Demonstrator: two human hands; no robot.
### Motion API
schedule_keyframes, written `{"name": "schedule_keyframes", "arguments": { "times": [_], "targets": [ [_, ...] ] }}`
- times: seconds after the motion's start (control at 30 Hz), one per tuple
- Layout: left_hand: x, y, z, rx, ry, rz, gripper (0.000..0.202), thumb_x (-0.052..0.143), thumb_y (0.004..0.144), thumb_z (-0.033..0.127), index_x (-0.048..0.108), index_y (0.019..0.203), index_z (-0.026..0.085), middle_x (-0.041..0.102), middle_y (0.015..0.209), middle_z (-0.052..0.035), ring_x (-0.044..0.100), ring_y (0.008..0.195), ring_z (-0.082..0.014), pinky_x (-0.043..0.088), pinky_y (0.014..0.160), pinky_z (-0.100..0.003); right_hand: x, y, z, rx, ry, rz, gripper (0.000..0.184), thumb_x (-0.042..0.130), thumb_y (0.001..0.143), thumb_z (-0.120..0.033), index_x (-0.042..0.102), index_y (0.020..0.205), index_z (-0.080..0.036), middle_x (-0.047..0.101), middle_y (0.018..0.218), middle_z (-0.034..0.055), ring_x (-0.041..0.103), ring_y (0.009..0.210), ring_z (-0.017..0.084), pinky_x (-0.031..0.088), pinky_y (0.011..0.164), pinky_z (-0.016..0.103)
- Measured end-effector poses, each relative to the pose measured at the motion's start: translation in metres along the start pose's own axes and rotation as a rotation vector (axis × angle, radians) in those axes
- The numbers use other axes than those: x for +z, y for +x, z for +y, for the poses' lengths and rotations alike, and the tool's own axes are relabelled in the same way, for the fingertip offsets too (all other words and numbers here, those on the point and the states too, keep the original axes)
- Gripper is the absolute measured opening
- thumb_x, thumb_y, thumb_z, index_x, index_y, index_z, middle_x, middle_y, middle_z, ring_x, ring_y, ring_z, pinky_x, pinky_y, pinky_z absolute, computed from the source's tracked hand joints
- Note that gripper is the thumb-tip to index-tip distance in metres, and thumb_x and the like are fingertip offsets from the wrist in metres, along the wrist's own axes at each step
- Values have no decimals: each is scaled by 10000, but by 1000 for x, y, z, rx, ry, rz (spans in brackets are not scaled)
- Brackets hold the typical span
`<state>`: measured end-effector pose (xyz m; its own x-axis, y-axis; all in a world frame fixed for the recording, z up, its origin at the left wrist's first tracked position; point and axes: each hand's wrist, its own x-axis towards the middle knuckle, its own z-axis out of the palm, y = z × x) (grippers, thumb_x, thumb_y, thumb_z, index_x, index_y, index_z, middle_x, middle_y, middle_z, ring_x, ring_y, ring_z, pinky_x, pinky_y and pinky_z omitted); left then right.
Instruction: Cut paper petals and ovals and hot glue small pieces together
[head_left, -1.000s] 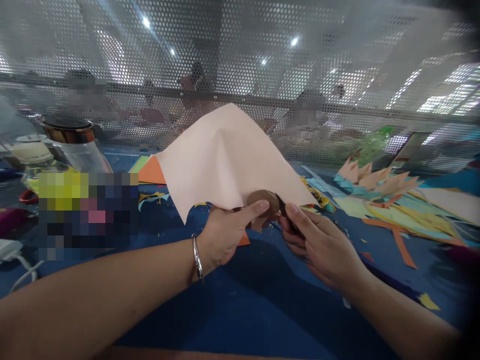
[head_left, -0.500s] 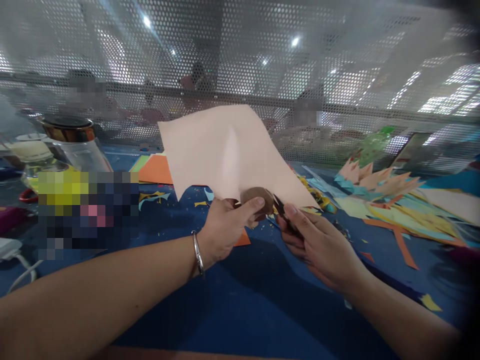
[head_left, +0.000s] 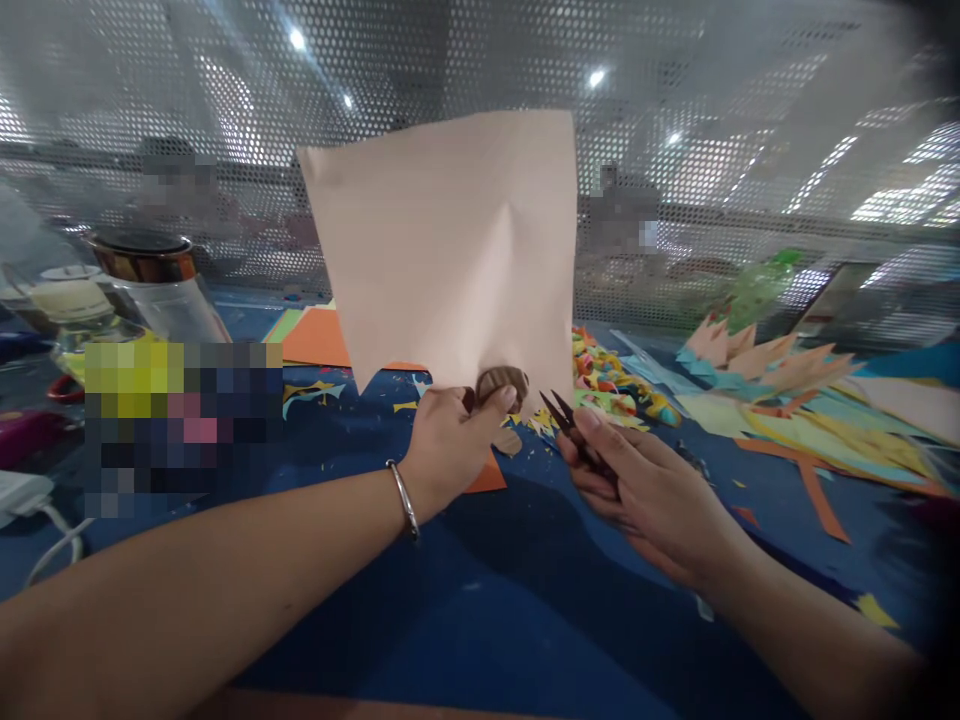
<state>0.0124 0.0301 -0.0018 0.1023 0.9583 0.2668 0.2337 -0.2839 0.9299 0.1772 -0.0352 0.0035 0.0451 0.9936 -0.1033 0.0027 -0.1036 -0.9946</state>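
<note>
Behind everything rose a perforated metal screen [head_left: 450, 60], with ceiling lights glinting on it or through it. In front of it spread my blue worktop [head_left: 352, 630], crossed by the shadow of my hands.

Above the worktop I held up the pale pink sheet [head_left: 420, 240], creased down its middle, with curved bites missing from its lower edge. Layered papers [head_left: 877, 445] in yellow, green and blue lay off to my right, near a fan of pink and turquoise folded points [head_left: 765, 355]. A clear jar [head_left: 172, 305] with a dark lid stood to my left. Orange paper [head_left: 313, 335] lay partly behind the sheet.

My right hand [head_left: 645, 480] had its fingers wrapped around the scissors [head_left: 574, 430]; their dark blades were parted and pointed up and leftward. I could not tell whether they touched the paper. My left hand [head_left: 454, 440] had its fingers clamped on the sheet's lower edge, thumb pressed against a brown round piece [head_left: 499, 385], just beside the blade tips.

A silver bracelet [head_left: 403, 500] circled my left wrist. Smallest were the yellow clippings [head_left: 406, 406] scattered on the blue beyond my fingers.
</note>
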Motion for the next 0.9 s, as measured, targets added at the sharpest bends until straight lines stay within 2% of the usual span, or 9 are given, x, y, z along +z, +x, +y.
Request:
{"name": "schedule_keyframes", "arguments": {
  "times": [0.13,0.23,0.4,0.53,0.67,0.73,0.9],
  "targets": [
    [0,-3,6,-10,-54,-22,492,680,821,431,440,452,212,357,460,38,317,475,-100,258,472,-297,-1,1,1,30,-9,4,615,702,682,-781,554,694,-184,331,502,-85,216,417,34,129,350,167],
    [0,-7,11,-2,-118,-59,513,683,822,438,423,440,214,375,456,35,321,464,-94,278,465,-288,-1,2,1,44,-4,0,603,712,682,-768,554,700,-186,339,490,-89,201,400,28,115,342,168],
    [0,-11,15,-68,-229,-124,427,693,805,393,525,459,206,514,485,-3,466,475,-111,383,479,-266,-2,3,2,66,13,-11,595,751,651,-744,561,695,-182,334,486,-92,208,396,23,115,347,165],
    [4,-9,11,-94,-349,-176,272,706,797,393,709,638,173,702,672,-86,639,655,-169,514,621,-284,-3,2,2,56,17,-17,594,724,674,-759,566,717,-188,337,486,-91,202,393,28,113,340,165],
    [9,-9,3,-141,-526,-302,207,696,809,339,749,756,146,744,776,-99,660,729,-154,542,748,-285,-4,1,2,57,21,0,594,705,695,-762,568,732,-185,343,491,-92,206,391,27,113,329,156],
    [10,-10,0,-188,-509,-329,229,709,803,353,741,754,131,736,777,-97,645,723,-145,532,728,-274,-5,1,1,65,9,9,609,704,686,-772,568,731,-180,346,491,-92,208,389,23,118,328,151],
    [11,-13,-4,-252,-422,-360,344,743,768,466,730,757,123,708,756,-96,604,667,-139,459,568,-250,-4,2,0,41,-34,11,619,690,681,-789,548,699,-187,327,469,-95,198,379,27,125,324,159]
  ]
}}
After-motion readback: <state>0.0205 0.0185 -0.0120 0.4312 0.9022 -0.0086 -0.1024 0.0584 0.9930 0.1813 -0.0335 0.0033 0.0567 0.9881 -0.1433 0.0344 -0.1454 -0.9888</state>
